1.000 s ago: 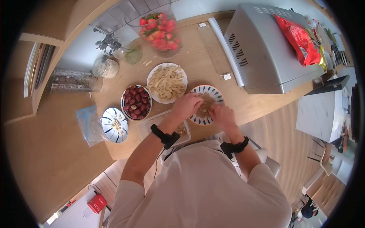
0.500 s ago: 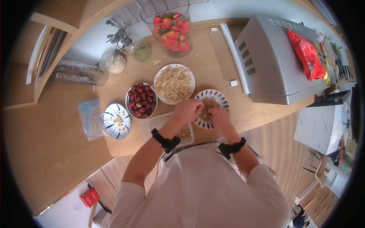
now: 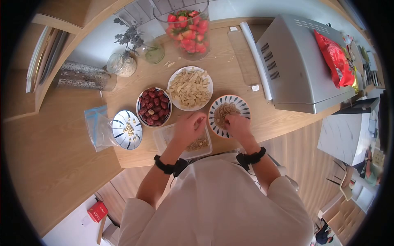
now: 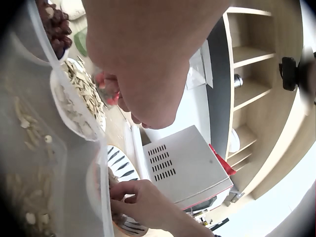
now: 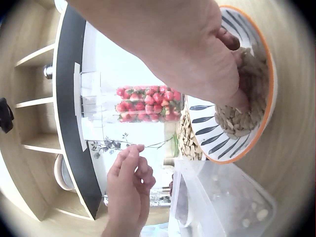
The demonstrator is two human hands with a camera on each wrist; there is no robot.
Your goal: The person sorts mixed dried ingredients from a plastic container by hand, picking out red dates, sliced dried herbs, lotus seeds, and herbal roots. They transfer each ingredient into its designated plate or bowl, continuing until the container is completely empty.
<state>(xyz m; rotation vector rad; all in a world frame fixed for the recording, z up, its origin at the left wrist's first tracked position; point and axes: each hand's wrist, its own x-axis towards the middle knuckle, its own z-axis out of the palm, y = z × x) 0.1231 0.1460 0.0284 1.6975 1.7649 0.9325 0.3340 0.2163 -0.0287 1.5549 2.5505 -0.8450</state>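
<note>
My right hand [image 3: 239, 127] reaches into a striped bowl [image 3: 243, 105] with an orange rim, its fingertips among pale dried pieces [image 5: 234, 121]. In the left wrist view its thumb and forefinger come together at the pieces. My left hand [image 3: 189, 128] hovers over a clear plastic box [image 3: 160, 137], left of the bowl. Its fingers are loosely curled, and nothing shows between them in the right wrist view. Small pale bits [image 3: 199, 144] lie in the box, partly hidden by that hand.
Behind the box stand a white plate of pale dried slices [image 3: 189, 88] and a bowl of red dates [image 3: 155, 106]. Farther left is a striped dish [image 3: 119, 139] with small round bits, beside a zip bag [image 3: 96, 127]. A strawberry container [image 3: 188, 35] and grey appliance [image 3: 293, 61] stand behind.
My left hand has moved left, from the striped bowl to over the plastic box. The right hand stays at the bowl. The head view has shifted slightly.
</note>
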